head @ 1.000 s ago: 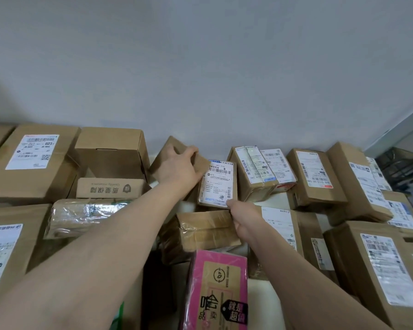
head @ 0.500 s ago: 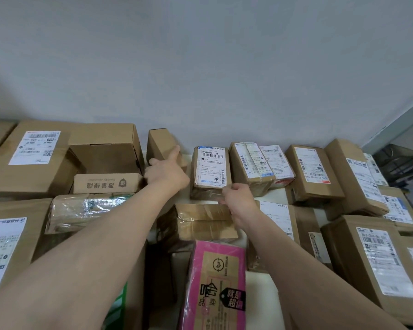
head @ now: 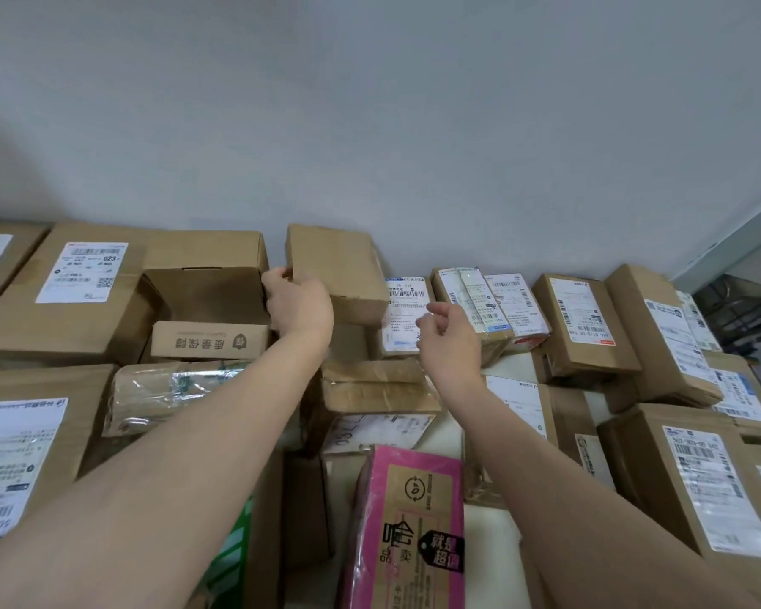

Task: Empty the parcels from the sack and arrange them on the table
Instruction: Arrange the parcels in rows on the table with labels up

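Up from beside the open-flapped brown carton (head: 203, 279), the left grip (head: 299, 306) has lifted the plain brown cardboard box (head: 335, 270) since the earlier frame. It grasps the box by its lower left edge and holds it tilted against the wall, above the gap in the back row. One-handed at an edge, the box could pivot or slip, I judge, and drop onto the small white-labelled brown parcel (head: 404, 318) just right of it. That parcel stands on end with nothing steadying it, because the right grip (head: 447, 334) has come off it and hovers released, fingers loosely curled round nothing. A knock there may tip the leaning row of labelled brown parcels (head: 585, 327) farther right across the cream table (head: 490, 551).
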Demonstrator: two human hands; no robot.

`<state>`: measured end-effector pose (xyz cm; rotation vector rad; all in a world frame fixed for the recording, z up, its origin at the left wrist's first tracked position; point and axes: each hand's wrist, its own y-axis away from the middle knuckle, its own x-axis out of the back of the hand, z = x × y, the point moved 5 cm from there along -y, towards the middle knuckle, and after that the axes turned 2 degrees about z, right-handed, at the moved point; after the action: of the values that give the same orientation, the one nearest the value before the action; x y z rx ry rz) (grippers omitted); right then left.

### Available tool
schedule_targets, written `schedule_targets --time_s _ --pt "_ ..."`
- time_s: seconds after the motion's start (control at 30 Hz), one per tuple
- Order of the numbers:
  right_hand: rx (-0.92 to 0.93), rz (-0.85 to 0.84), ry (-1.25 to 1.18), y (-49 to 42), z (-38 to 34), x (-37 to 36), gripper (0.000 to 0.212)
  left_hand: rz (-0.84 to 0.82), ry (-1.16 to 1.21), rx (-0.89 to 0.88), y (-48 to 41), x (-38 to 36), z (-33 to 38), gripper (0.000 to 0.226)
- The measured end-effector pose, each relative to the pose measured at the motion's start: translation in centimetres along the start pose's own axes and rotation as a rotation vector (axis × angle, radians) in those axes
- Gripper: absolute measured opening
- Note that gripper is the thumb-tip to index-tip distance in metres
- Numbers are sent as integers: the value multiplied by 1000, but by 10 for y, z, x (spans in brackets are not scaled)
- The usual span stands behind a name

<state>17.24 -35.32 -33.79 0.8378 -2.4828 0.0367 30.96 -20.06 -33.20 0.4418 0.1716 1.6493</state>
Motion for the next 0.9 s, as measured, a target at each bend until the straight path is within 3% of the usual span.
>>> schedule_targets --time_s 0.13,0.2,0.33,0.4,0.47,0.53,0.6,0.67,0.9 --pt "-57 -193 -233 11 -15 -16 38 -202 471 428 21 -1 -3 20" --pt "8 -243 -267 14 -28 -20 36 -318 447 505 32 -4 -2 21" --pt "49 -308 -241 13 -31 -30 44 -369 83 273 31 -7 3 52" --pt "103 -353 -124 14 -28 -36 52 -355 77 183 29 -5 10 44" --pt "129 -377 -76 14 -28 -44 55 -395 119 240 30 -4 12 32" --pt "118 -401 -74 15 -30 -52 53 -423 91 248 26 -5 11 42" --pt "86 -420 -59 16 -29 -61 48 -396 -20 178 18 -8 8 37" --pt "65 -388 13 14 -25 -63 43 -361 -91 113 12 -11 1 32" --pt "55 -140 308 -2 -2 -33 37 -389 -159 140 19 -27 -35 46"
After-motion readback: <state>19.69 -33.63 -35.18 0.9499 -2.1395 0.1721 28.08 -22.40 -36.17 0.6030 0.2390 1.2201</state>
